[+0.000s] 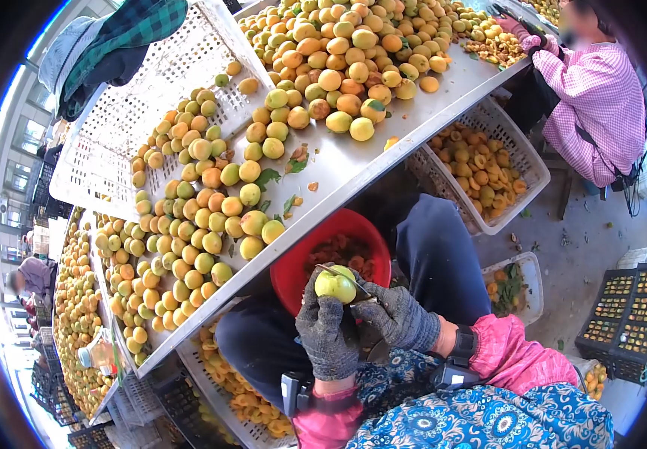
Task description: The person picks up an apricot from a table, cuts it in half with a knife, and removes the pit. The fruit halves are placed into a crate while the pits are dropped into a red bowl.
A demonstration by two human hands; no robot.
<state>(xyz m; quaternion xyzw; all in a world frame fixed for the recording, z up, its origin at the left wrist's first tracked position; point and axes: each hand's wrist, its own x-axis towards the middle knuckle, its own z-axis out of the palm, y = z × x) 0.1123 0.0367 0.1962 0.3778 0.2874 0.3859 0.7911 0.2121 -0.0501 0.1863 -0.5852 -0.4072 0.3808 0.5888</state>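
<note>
My left hand [328,337], in a grey knitted glove, is closed round a green apricot [336,284] and holds it up in front of my lap. My gloved right hand [402,314] grips a small knife [366,301], its thin metal right at the fruit; the fingers hide most of the handle. Just beyond both hands, a red basin [287,278] sits between my knees with brownish-orange pieces in the bottom. Both hands are below the metal table edge, close over the near side of the basin.
A metal table [338,161] heaped with apricots [338,60] runs across in front, a white crate [99,161] tipped on it. Crates of halved fruit [480,168] stand under the edge and beside my legs. A co-worker in a pink checked shirt [600,105] sits at right, near black trays [626,318].
</note>
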